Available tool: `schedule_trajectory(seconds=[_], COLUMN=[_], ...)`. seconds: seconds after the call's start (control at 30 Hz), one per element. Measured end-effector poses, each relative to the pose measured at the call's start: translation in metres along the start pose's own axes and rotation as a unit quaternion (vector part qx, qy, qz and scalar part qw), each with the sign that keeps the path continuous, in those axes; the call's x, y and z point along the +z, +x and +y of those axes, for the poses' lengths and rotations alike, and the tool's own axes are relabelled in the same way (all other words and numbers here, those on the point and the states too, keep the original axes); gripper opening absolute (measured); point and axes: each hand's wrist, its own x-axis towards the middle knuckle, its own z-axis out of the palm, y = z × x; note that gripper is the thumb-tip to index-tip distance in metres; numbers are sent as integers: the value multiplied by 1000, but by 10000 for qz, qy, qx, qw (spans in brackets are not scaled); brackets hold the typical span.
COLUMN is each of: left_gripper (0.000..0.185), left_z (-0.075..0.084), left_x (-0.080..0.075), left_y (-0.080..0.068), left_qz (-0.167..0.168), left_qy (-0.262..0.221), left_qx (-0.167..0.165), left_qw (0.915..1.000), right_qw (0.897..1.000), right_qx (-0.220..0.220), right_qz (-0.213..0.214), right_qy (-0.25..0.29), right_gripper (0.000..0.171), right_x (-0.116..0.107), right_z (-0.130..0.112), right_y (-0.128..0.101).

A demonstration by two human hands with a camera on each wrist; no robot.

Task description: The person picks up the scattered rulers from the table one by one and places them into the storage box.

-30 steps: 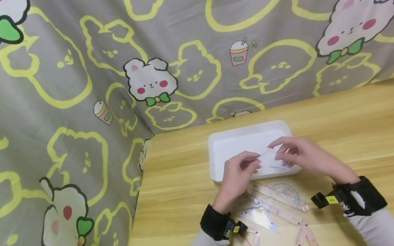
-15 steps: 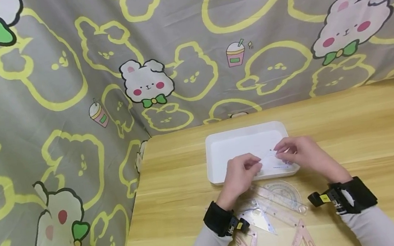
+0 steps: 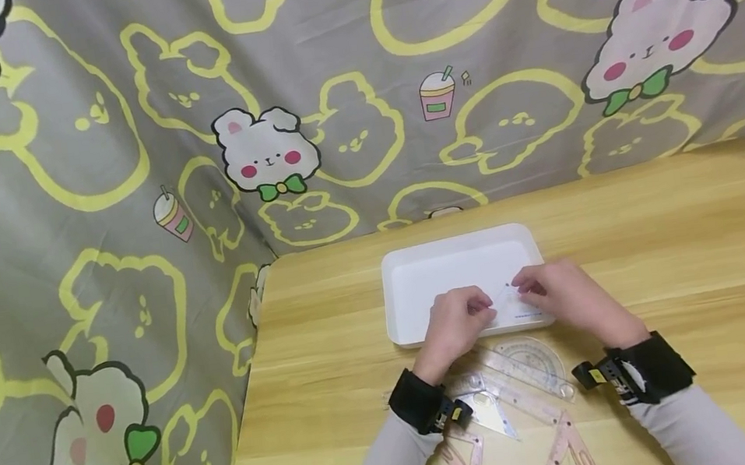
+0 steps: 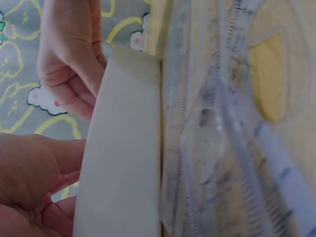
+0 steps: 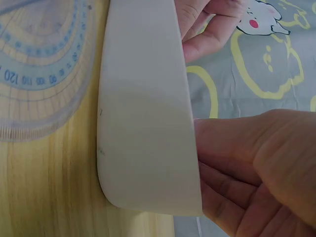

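Observation:
A white tray sits on the wooden table. Over its front right part both hands hold a small clear set square with faint print, low over the tray floor. My left hand pinches its left tip with curled fingers. My right hand pinches its upper edge. In the left wrist view the tray's wall stands before the left hand, beside clear rulers. The right wrist view shows the tray wall, the right hand and a protractor.
Between my wrists on the table lie a clear protractor, a straight ruler, a clear triangle and pink set squares. A bunny-print cloth hangs behind and left of the table. The table's left edge is near the tray.
Both hands have lowered the clear set square slightly into the tray's front right part, and they have drawn a little closer together.

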Motion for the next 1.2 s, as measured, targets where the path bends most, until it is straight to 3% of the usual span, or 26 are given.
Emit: schedule_trajectory(seconds=[0.23, 0.5, 0.73, 0.8, 0.9, 1.07, 1.2], left_gripper=[16, 24, 30, 31, 30, 30, 34], left_z=[1, 3, 6, 8, 12, 13, 10], left_x=[5, 3, -17, -27, -42, -58, -60], left_y=[-3, -5, -9, -11, -15, -27, -38], left_qz=[-92, -229, -392, -550, -1024, -1963, -2297], left_qy=[391, 432, 217, 75, -52, 279, 777], left_qx=[-175, -272, -112, 36, 538, 1534, 1787], left_qw=[9990, 9984, 9989, 9985, 9933, 9681, 9535], right_qw=[9997, 9994, 9995, 9989, 9961, 9902, 9905], right_qx=[-13, 11, -66, -203, -475, -814, -850], right_qz=[-13, -115, -306, -419, -735, -1132, -1066], right_qy=[-233, -314, -18, 43, 93, 57, -179], right_gripper=[21, 20, 23, 22, 20, 15, 11], right_x=[3, 6, 0, -4, -10, -12, -11], right_z=[-1, -4, -12, -18, -30, -53, -68], right_y=[0, -1, -2, -1, -2, -6, -10])
